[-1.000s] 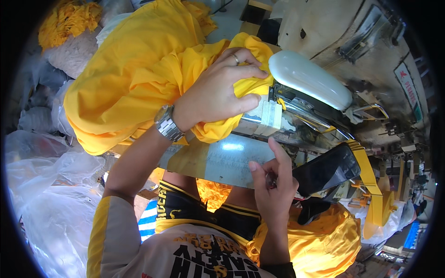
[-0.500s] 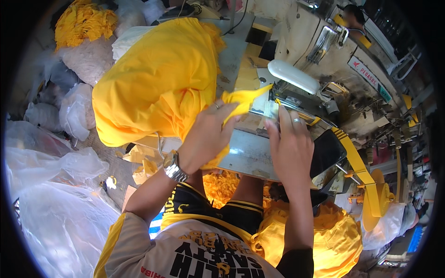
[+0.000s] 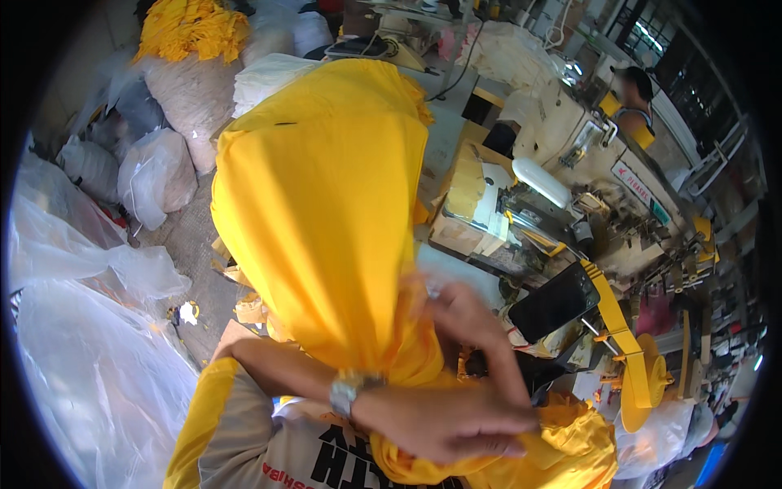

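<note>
From the middle of your view, the big bundle of yellow cloth (image 3: pixel 326 187) is filling the space from 12 o'clock down to 6 o'clock, spreading wide at its top and narrowing into gathered folds near your hands. Your left hand (image 3: pixel 456 424) is lying at between 5 and 6 o'clock, over more yellow fabric on your lap. Its fingers are pointing toward 3 o'clock, looking fairly straight and blurred, with the thumb showing below them; you are not letting me tell whether they are gripping any cloth. Your left forearm (image 3: pixel 285 364), wearing 1 metal watch (image 3: pixel 346 393), is passing below the bundle, and that hand is overlapping your right forearm (image 3: pixel 509 371). Your right hand (image 3: pixel 468 314) is sitting at between 4 and 5 o'clock, at the bundle's right edge. Its fingers are blurring and seem partly bent, so I am not able to tell how far they are closing or what they are holding.

The sewing machine (image 3: pixel 562 122) is standing at between 1 and 2 o'clock, its white oval part (image 3: pixel 542 181) facing you. A black phone (image 3: pixel 554 303) is leaning at between 3 and 4 o'clock, and a yellow reel (image 3: pixel 643 383) is hanging at 4 o'clock. Clear plastic sheeting (image 3: pixel 98 350) is bunching at 8 o'clock. 1 other person (image 3: pixel 635 98) is showing at 2 o'clock, behind the machine.
</note>
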Demonstrator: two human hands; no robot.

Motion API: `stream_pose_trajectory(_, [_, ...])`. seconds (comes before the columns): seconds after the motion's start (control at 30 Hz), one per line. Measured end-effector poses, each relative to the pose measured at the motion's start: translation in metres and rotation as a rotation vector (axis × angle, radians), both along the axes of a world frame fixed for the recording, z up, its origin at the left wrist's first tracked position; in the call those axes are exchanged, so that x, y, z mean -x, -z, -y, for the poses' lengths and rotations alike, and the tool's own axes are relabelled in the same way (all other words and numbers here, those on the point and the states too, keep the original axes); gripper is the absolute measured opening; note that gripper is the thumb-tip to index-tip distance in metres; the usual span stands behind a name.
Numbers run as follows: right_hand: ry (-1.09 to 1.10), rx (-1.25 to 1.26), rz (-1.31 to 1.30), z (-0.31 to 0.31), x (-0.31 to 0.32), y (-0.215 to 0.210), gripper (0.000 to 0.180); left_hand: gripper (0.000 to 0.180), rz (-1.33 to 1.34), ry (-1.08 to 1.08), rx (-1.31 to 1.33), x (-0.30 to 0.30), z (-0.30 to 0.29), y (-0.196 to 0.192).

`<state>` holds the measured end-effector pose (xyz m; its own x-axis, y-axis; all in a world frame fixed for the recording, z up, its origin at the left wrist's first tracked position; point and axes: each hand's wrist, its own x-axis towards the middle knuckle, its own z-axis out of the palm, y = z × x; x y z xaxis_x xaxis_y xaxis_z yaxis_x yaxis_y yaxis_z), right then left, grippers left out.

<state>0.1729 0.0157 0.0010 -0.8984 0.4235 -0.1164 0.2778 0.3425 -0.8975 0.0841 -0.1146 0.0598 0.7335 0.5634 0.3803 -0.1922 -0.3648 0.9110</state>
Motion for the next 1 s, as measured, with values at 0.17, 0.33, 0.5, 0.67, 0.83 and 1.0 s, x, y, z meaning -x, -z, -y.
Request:
stream_pose_trajectory(0.17, [-0.378,0.464,-0.153,0.03,-0.048,-0.015,0.033,0.056,-0.208,-1.588,-0.929,0.212,-0.138,-0.057])
stream_pose_trajectory(0.33, [0.194,0.163,-0.275,0.023,-0.056,0.01,0.042,0.031,-0.039,-2.184,-0.436,0.426,-0.134,-0.051])
stream_pose_trajectory(0.5, [0.347,0.256,-0.206,0.036,-0.062,0.038,0.029,0.007,-0.326,-2.155,-0.751,0.251,-0.008,0.062])
stream_pose_trajectory(0.67, [0.217,-0.2,-0.156,0.014,0.058,0.003,0.012,0.017,-0.615,-1.878,-0.537,0.126,0.032,0.144])
stream_pose_trajectory(0.83, [0.337,-0.641,-0.237,-0.02,0.165,0.04,0.018,0.018,-0.214,-1.716,-0.204,0.136,0.03,0.159])
stream_pose_trajectory(1.0, [0.312,-0.472,-0.276,-0.031,0.178,0.042,0.016,0.008,0.606,-1.667,0.326,0.154,0.061,0.164])
